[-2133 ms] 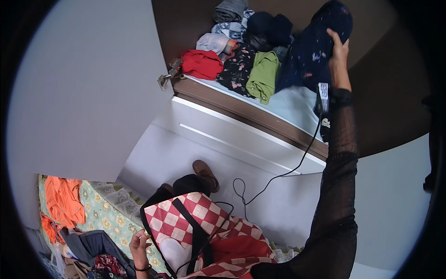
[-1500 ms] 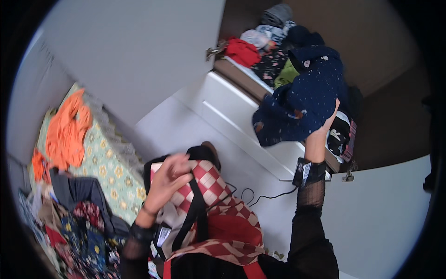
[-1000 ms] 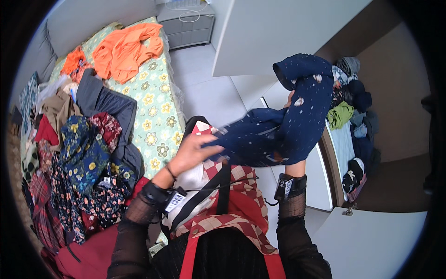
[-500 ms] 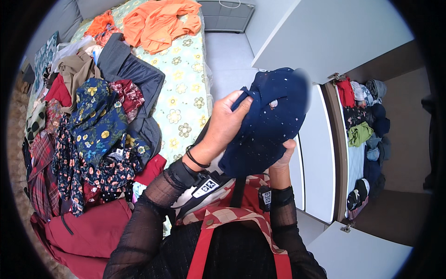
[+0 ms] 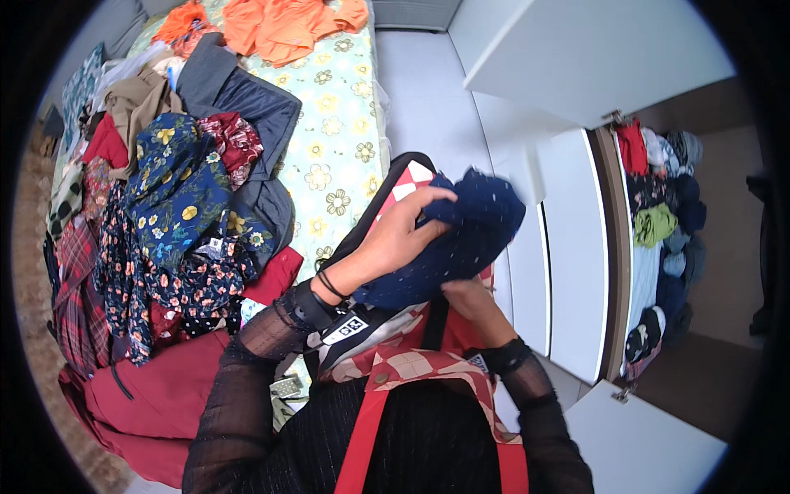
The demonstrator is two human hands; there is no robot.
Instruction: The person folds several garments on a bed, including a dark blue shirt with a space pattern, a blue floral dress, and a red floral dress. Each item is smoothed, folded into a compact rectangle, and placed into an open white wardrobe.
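A navy blue garment (image 5: pixel 469 235) with small white specks is bunched into a loose bundle in front of my chest. My left hand (image 5: pixel 399 239) grips it at its left side, with thumb and forefinger on the cloth and the other fingertips hidden in the folds. From below right, my right hand (image 5: pixel 473 303) holds the lower edge, its fingers partly hidden under the fabric. Beneath the bundle lies the red-and-cream checked apron (image 5: pixel 420 362) that I wear, with a dark strap across it.
To the left, a heap of clothes, including a blue floral garment (image 5: pixel 177 198) and a dark red garment (image 5: pixel 156 403), covers a flowered bed (image 5: pixel 337 140). Orange clothing (image 5: pixel 284 29) lies farther back. On the right, an open wardrobe (image 5: pixel 716 239) holds rolled clothes (image 5: pixel 656 225) beside its hinged doors (image 5: pixel 609 58).
The navy garment has come lower and become more compact. My right hand has moved left and nearer to me beneath it. My left hand's fingers have shifted along the cloth.
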